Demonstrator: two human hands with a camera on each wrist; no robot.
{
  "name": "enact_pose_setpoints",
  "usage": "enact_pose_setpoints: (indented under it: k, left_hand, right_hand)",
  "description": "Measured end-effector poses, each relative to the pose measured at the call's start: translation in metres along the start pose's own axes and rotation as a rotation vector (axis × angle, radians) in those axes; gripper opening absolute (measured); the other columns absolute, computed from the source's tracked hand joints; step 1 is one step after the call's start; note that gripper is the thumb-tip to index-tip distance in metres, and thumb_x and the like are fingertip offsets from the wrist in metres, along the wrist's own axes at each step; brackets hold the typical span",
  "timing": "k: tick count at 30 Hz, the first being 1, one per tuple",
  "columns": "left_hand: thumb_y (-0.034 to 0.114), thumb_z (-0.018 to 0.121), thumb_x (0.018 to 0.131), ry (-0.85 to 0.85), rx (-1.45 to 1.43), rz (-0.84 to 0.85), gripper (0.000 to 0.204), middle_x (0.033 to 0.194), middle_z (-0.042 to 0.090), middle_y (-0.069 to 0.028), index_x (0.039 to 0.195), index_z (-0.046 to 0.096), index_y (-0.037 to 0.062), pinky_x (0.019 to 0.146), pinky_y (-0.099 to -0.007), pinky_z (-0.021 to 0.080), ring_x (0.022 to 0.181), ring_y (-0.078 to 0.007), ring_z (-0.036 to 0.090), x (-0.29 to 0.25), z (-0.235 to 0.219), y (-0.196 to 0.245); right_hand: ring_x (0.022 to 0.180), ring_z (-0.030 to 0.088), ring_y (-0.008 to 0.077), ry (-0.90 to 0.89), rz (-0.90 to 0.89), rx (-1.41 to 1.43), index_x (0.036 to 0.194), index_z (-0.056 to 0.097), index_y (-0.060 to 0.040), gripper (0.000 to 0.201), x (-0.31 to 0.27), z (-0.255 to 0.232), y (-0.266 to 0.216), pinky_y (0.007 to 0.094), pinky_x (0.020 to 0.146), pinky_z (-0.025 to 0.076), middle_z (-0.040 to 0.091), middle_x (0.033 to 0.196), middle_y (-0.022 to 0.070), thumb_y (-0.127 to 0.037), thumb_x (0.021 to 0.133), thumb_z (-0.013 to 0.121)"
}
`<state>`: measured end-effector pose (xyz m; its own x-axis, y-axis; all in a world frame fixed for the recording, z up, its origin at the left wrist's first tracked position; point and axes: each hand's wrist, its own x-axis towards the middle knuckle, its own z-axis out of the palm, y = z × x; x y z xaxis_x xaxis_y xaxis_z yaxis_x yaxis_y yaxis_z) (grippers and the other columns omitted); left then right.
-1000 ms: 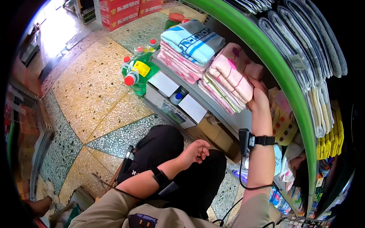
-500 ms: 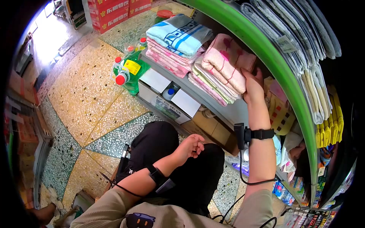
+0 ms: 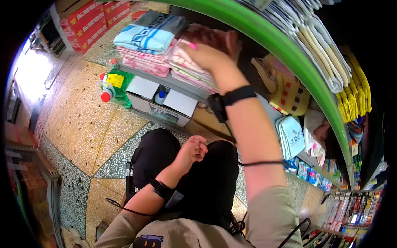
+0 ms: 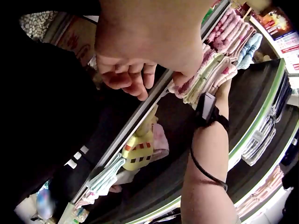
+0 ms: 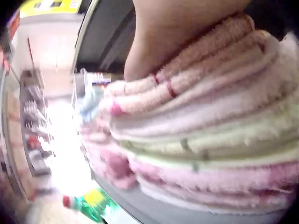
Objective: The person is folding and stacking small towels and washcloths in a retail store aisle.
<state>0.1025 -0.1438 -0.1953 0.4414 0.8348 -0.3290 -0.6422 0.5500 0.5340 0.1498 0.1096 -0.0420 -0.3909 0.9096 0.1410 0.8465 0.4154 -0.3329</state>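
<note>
My right hand rests on top of the pink-and-white towel stack on the low shelf. The right wrist view shows this hand lying against the uppermost peach-pink towel, with white, green-edged and pink folded towels beneath. Its fingertips are hidden there. Left of this stack, a blue towel tops a pile of pink ones. My left hand hangs above my lap with loosely curled fingers and holds nothing.
Under the towel shelf sits an open white-flapped box with a blue-capped bottle. Green liquid bottles stand on the floor at its left end. A green shelf edge arches overhead. A yellow checked cloth lies to the right.
My right hand has moved from the right side of the pink stack leftward onto its top. The view has turned to the right. My left hand has kept its loose pose.
</note>
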Motion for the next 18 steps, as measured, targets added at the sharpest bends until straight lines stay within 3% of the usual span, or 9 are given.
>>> enact_pose_setpoints:
  k: [4,7,9,11,13,15,17,18]
  left_hand:
    - [0.031,0.038,0.091,0.001,0.018,0.011,0.024,0.077,0.053,-0.0023,0.1,0.048,0.0123,0.06,-0.0263,0.036,0.066,-0.0126,0.047,0.0,0.002,0.003]
    - [0.031,0.043,0.087,-0.024,0.038,-0.003,0.023,0.078,0.055,-0.0013,0.1,0.048,0.0125,0.062,-0.0259,0.038,0.068,-0.0118,0.049,-0.002,0.0,0.002]
    - [0.029,0.042,0.088,-0.016,0.041,-0.004,0.022,0.078,0.055,-0.0012,0.101,0.048,0.0123,0.062,-0.0256,0.038,0.068,-0.0115,0.049,-0.002,-0.001,0.0]
    - [0.028,0.043,0.088,-0.018,0.056,-0.003,0.02,0.078,0.055,-0.0012,0.1,0.048,0.0124,0.062,-0.0254,0.037,0.067,-0.0115,0.049,-0.003,-0.001,0.0]
    - [0.029,0.045,0.089,-0.012,0.06,0.0,0.019,0.077,0.054,-0.0011,0.099,0.048,0.0128,0.062,-0.0259,0.036,0.067,-0.012,0.048,-0.004,-0.004,-0.001]
    - [0.029,0.047,0.088,0.008,0.103,-0.023,0.018,0.078,0.055,0.0001,0.098,0.049,0.0137,0.063,-0.0267,0.037,0.067,-0.0118,0.048,-0.002,-0.006,-0.003]
    - [0.026,0.047,0.088,-0.004,0.094,-0.023,0.015,0.077,0.055,0.0005,0.096,0.05,0.0136,0.062,-0.0261,0.037,0.067,-0.0117,0.048,-0.001,-0.008,-0.007]
    - [0.023,0.045,0.088,-0.002,0.095,-0.023,0.012,0.075,0.055,0.0005,0.094,0.051,0.0131,0.06,-0.025,0.036,0.065,-0.0112,0.048,0.002,-0.01,-0.01]
  right_hand:
    - [0.139,0.009,0.0251,-0.048,-0.04,-0.07,0.14,0.029,-0.0347,0.06,-0.005,-0.004,-0.008,0.0411,0.111,0.001,0.017,0.15,0.0057,-0.061,0.086,0.028]
    - [0.137,0.017,0.0287,0.077,-0.077,-0.054,0.138,0.036,-0.0251,0.061,-0.01,-0.009,-0.001,0.0399,0.111,0.009,0.022,0.148,0.0112,-0.057,0.086,0.035]
    - [0.134,0.023,0.0314,0.257,-0.162,0.046,0.134,0.042,-0.0184,0.059,-0.023,-0.013,0.0,0.0388,0.11,0.015,0.028,0.145,0.015,-0.054,0.087,0.038]
    - [0.117,0.046,0.0366,0.369,-0.231,0.06,0.116,0.057,-0.0075,0.046,-0.061,-0.038,-0.017,0.0401,0.096,0.038,0.05,0.126,0.0197,-0.043,0.086,0.048]
    - [0.102,0.053,0.0369,0.591,-0.51,-0.056,0.108,0.059,-0.0062,0.038,-0.087,-0.039,-0.009,0.0423,0.086,0.043,0.057,0.112,0.0163,-0.036,0.085,0.053]
    - [0.101,0.053,0.0355,0.544,-0.457,-0.05,0.104,0.059,-0.0041,0.036,-0.116,-0.036,0.009,0.0405,0.087,0.043,0.058,0.108,0.0153,-0.033,0.082,0.058]
    - [0.097,0.057,0.0323,0.476,-0.257,-0.032,0.104,0.059,-0.003,0.035,-0.132,-0.03,0.05,0.0381,0.085,0.044,0.059,0.108,0.0155,-0.031,0.082,0.059]
    - [0.095,0.059,0.03,0.449,-0.077,0.077,0.103,0.059,-0.0023,0.034,-0.139,-0.029,0.072,0.0365,0.084,0.045,0.059,0.108,0.0152,-0.029,0.083,0.059]
